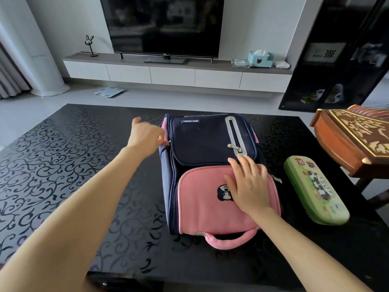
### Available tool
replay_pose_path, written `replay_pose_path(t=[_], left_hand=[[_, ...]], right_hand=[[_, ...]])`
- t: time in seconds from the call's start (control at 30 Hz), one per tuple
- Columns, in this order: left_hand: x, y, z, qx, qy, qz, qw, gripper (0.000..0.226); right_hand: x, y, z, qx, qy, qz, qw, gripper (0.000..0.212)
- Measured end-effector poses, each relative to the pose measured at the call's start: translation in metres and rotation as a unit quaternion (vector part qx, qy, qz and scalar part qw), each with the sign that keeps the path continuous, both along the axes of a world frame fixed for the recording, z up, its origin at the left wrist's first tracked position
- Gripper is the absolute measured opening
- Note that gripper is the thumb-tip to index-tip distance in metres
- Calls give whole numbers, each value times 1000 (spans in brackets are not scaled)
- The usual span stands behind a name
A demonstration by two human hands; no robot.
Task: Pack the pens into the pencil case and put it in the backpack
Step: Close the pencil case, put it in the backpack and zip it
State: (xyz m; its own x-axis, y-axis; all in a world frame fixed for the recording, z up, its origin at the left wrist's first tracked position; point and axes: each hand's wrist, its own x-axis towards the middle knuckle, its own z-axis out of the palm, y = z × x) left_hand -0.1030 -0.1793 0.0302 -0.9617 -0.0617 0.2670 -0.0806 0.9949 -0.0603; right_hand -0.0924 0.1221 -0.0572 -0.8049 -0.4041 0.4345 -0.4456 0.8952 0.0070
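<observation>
A navy and pink backpack (202, 144) lies flat on the black patterned table (73, 165), its pink handle toward me. My left hand (145, 135) is at the backpack's left side and pinches a small zipper pull (168, 142) there. My right hand (248, 184) rests flat with straight fingers on the pink front pocket. A green pencil case (315, 189) with a panda picture lies closed on the table just right of the backpack. No pens are in view.
A carved wooden stringed instrument (353, 135) juts over the table's right edge. Beyond the table stand a TV (162, 24) on a low white cabinet (172, 74), a tissue box (260, 59), and a dark shelf (341, 55). A scale (109, 91) lies on the floor.
</observation>
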Motion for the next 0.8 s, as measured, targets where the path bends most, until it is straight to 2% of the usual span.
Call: replay_pose_path(t=[0.07, 0.13, 0.17, 0.23, 0.27, 0.33, 0.43, 0.53, 0.6, 0.7, 0.77, 0.8], left_hand=[[-4, 22, 10, 34, 48, 1, 998, 27], [3, 46, 17, 145, 143, -94, 974, 40], [9, 58, 16, 172, 148, -150, 962, 39], [16, 77, 3, 112, 83, -217, 966, 37], [19, 82, -3, 68, 35, -213, 974, 44], [19, 86, -15, 16, -53, -159, 986, 54], [19, 84, -22, 8, -66, -111, 992, 58], [24, 89, -26, 59, -61, -89, 992, 58], [27, 93, -24, 108, -58, -82, 989, 57], [30, 94, -21, 126, -39, -89, 987, 50], [32, 95, -20, 61, -12, -98, 993, 41], [32, 96, -20, 34, -2, -106, 994, 34]], right_hand=[[2, 1, -1, -20, 0, 9, 1000, 48], [6, 9, 1, -53, 21, 24, 998, 47], [9, 19, 3, -82, 37, 19, 996, 46], [15, 51, 3, -158, 65, -49, 984, 45], [16, 70, 2, -179, 65, -108, 976, 46], [14, 109, -2, -152, 21, -239, 959, 53], [3, 151, -5, -92, -125, -354, 922, 66], [-8, 178, -11, -7, -251, -375, 893, 99], [-12, 186, -23, -4, -292, -371, 882, 110], [-10, 189, -32, -63, -249, -367, 894, 102], [-10, 189, -31, -111, -223, -360, 899, 92], [-11, 189, -28, -174, -227, -360, 888, 86]])
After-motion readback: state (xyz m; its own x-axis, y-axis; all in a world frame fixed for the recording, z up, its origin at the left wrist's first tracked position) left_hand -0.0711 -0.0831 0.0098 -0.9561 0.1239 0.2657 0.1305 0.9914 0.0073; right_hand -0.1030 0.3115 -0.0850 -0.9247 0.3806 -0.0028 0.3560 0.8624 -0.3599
